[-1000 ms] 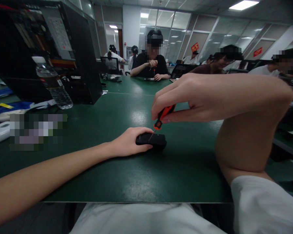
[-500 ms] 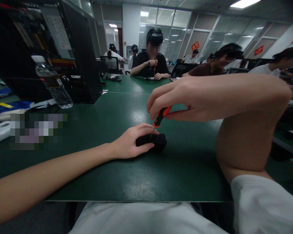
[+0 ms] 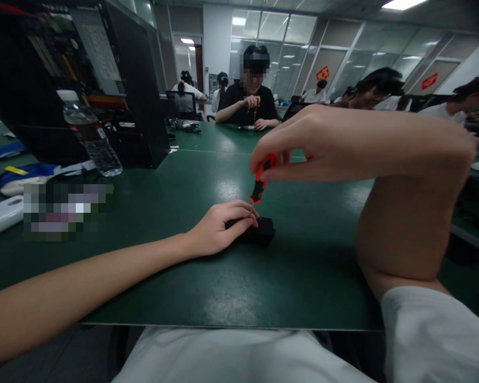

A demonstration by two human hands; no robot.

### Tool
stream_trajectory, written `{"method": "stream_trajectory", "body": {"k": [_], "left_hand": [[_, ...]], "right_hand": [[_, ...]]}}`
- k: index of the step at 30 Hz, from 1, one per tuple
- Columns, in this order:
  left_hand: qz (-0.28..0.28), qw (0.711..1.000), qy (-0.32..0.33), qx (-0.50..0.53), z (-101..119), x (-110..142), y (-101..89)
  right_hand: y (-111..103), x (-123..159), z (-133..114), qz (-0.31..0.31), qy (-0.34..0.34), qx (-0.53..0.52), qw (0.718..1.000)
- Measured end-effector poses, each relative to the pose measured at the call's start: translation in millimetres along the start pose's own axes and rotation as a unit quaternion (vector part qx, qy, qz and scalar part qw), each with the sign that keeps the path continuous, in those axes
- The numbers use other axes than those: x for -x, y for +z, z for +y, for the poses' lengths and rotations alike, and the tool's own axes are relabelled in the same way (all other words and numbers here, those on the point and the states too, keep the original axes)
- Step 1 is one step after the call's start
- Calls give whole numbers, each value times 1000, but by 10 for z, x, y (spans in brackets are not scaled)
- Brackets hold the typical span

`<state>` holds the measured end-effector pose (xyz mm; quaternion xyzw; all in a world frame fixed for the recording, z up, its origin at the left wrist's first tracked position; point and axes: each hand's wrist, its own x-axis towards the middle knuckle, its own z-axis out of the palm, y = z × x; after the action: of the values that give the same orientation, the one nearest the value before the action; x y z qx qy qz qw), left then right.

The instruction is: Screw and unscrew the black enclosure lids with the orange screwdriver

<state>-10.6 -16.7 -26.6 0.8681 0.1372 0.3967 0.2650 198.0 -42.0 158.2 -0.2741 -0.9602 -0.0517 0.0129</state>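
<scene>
Right hand (image 3: 323,146) is pinching screwdriver (image 3: 259,186) handle — likely light, rigid, best gripped there — above black box (image 3: 263,230); left hand (image 3: 211,229) is bunching fingertips round the shaft.

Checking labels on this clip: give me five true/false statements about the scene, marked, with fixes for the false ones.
1. The right hand holds an orange-and-black-handled screwdriver. True.
2. The left hand is at a black rectangular block. True.
3. The screwdriver's shaft points up, away from the block. False: it points down towards it.
4. The tabletop is white. False: the tabletop is dark green.
5. A clear plastic bottle with a white cap stands left of the block. True.
</scene>
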Motion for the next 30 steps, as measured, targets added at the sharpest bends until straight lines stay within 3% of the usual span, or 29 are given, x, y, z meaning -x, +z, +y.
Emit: {"method": "stream_trajectory", "body": {"k": [4,7,10,13,16,19,22,27,30], "left_hand": [[5,1000,0,-2,-8,-2,4],[2,1000,5,-5,-7,-1,-1],[-1,1000,11,-14,4,0,-10],[1,1000,10,-16,14,0,-15],[3,1000,7,-15,12,2,-15],[7,1000,6,-15,6,6,-15],[4,1000,2,-18,11,8,-16],[-6,1000,-9,-17,30,6,-26],[-12,1000,-11,-18,25,6,-25]], "right_hand": [[-4,13,-23,32,-76,-5,997],[21,-3,-32,66,-19,22,997],[24,-5,-25,40,33,21,998],[-1,11,-19,16,-32,-3,999],[-15,20,-36,38,-99,-12,994],[-2,9,-64,77,-26,0,997],[1,2,-80,54,35,1,998],[-42,19,-87,11,-93,-20,995],[-21,16,-106,39,-78,4,996]]}}
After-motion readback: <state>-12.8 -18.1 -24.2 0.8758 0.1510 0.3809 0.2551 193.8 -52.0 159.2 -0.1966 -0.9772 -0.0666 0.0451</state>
